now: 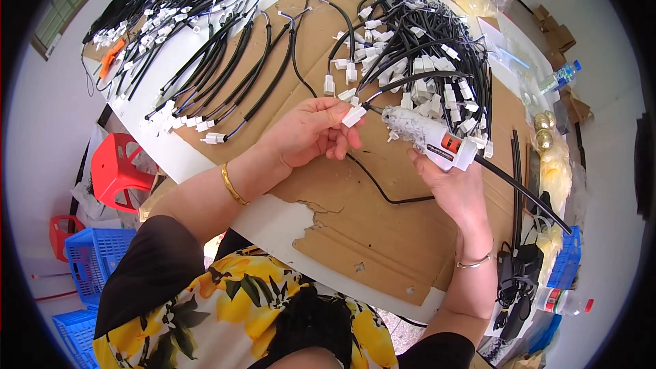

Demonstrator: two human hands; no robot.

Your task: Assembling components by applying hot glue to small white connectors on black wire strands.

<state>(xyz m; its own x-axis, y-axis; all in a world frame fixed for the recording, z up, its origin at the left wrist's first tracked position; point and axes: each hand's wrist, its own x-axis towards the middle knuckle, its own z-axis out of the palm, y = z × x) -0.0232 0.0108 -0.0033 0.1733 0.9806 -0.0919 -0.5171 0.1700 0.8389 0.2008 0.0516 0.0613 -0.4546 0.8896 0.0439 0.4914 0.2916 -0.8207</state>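
My left hand [309, 133] pinches a small white plastic connector [354, 115] on the end of a black cable. My right hand [452, 188] grips a white glue gun [430, 135] crusted with dried glue. The gun's nozzle touches the connector. Its black power cord [526, 195] runs off to the lower right. Both hands hover over a sheet of brown cardboard [355, 232] on the white table [273, 222].
A heap of black cables with white connectors [424, 61] lies behind the hands. More finished cables [225, 55] are laid out at the upper left. A red stool [116, 171] and blue crates [92, 260] stand at the left, bottles [564, 301] and a blue basket [566, 266] at the right.
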